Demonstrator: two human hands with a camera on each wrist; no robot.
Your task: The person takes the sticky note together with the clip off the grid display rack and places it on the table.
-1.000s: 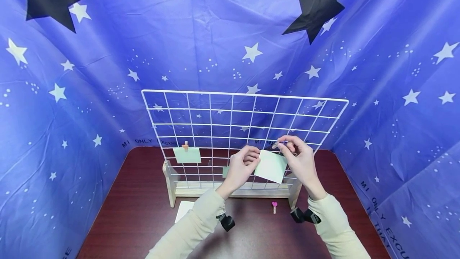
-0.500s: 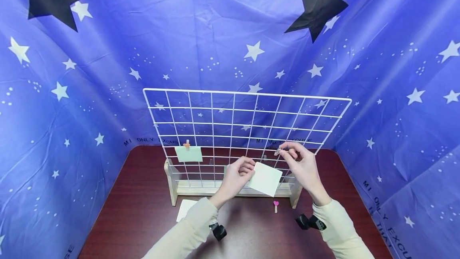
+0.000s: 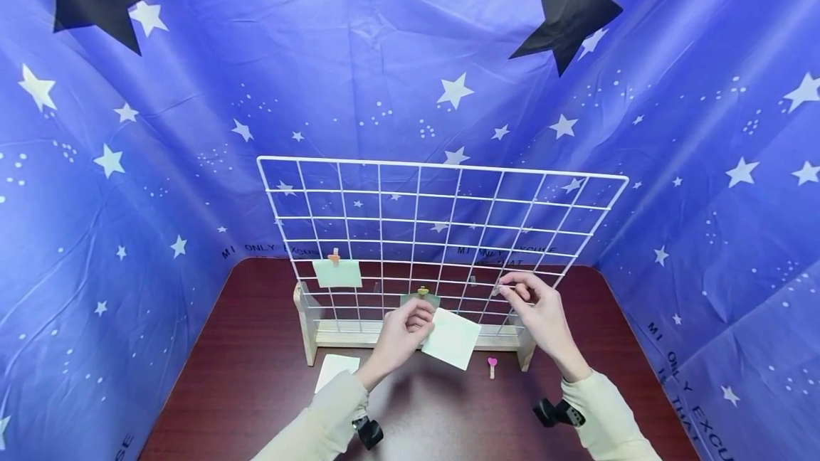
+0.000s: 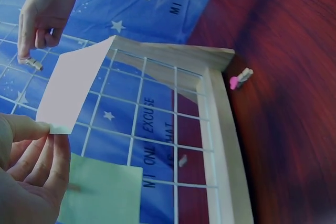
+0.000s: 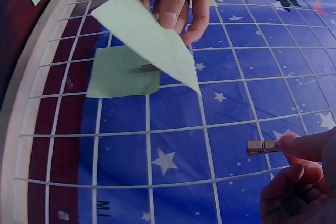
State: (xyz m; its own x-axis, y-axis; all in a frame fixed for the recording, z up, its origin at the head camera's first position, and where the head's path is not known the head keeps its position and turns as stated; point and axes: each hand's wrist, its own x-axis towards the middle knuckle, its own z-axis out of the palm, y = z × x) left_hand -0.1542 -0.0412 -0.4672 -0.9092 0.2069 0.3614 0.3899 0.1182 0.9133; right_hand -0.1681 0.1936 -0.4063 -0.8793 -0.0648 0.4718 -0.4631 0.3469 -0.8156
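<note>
One edge of a loose pale note (image 3: 452, 339) is pinched between the thumb and fingers of our left hand (image 3: 400, 331), and with the fingertips of our right hand (image 3: 537, 310) we grip a plain wooden peg (image 5: 261, 147) by one end. We have the note tilted in front of the white wire grid (image 3: 419, 164), well apart from the peg; whether the peg touches the wires we cannot tell. Just beyond the left hand, partly hidden by it, we see a low note (image 5: 113, 80) fixed to the grid by a yellow-topped peg (image 3: 423, 292). Farther to our left and higher, a second hung note (image 3: 337, 274) is clipped with an orange peg (image 3: 334, 257). The grid stands in a wooden base (image 3: 365, 339) on our dark red worktop (image 3: 218, 347). Nearer us, a pink heart peg (image 3: 492, 366) lies by the right end of the base, and a white sheet (image 3: 336, 370) lies near its left end, partly covered by our cream left sleeve (image 3: 320, 415). Around the worktop we have a blue cloth (image 3: 378, 70) with white and black stars.
</note>
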